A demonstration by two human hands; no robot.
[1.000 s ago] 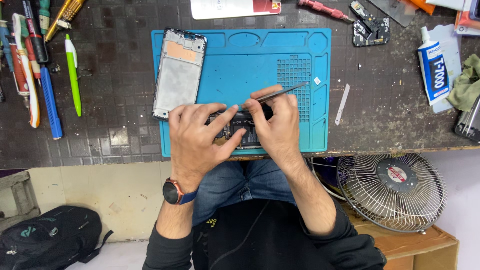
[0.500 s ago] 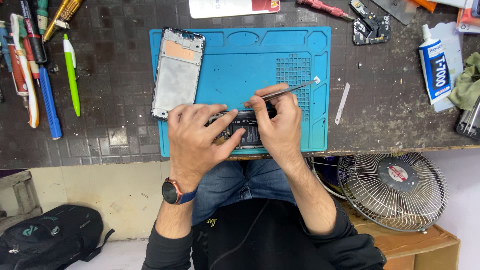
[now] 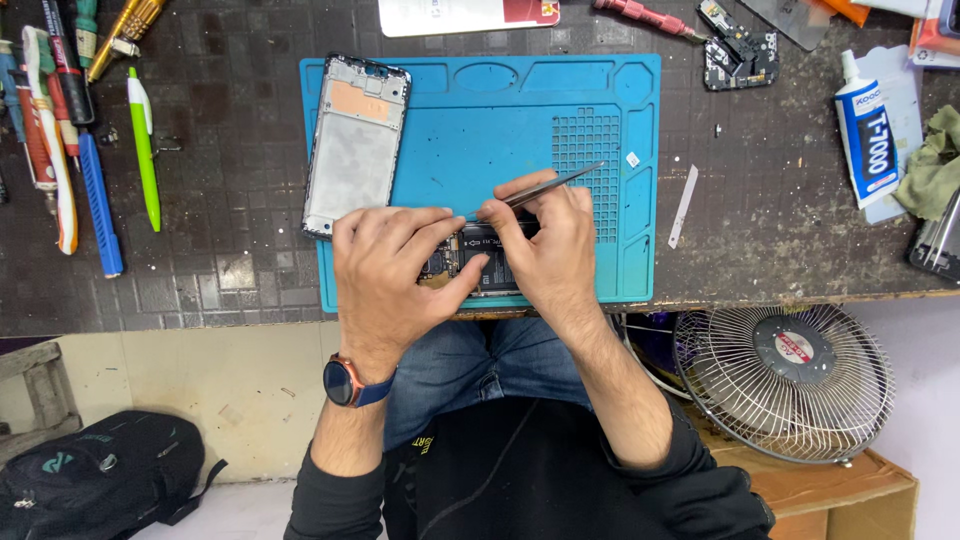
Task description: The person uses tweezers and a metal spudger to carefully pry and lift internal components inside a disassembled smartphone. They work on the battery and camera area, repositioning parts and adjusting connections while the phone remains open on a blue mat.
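An opened phone body [image 3: 478, 262] with its dark insides showing lies on the near edge of a blue work mat [image 3: 520, 130]. My left hand [image 3: 385, 270] grips its left side and covers much of it. My right hand [image 3: 545, 245] pinches metal tweezers [image 3: 545, 187] whose tips point down at the phone's upper edge. A bare phone frame [image 3: 355, 145] lies on the mat's left part, just beyond my left hand.
Screwdrivers, pens and brushes [image 3: 70, 130] lie at the far left. A circuit board [image 3: 738, 55], a red screwdriver [image 3: 640, 17], a white strip [image 3: 683, 207] and a glue tube [image 3: 865, 135] lie to the right. A small fan [image 3: 785, 385] sits below the bench edge.
Both hands have stayed on the phone. The tweezers have shifted slightly in my right hand, with the tips still at the phone's top edge.
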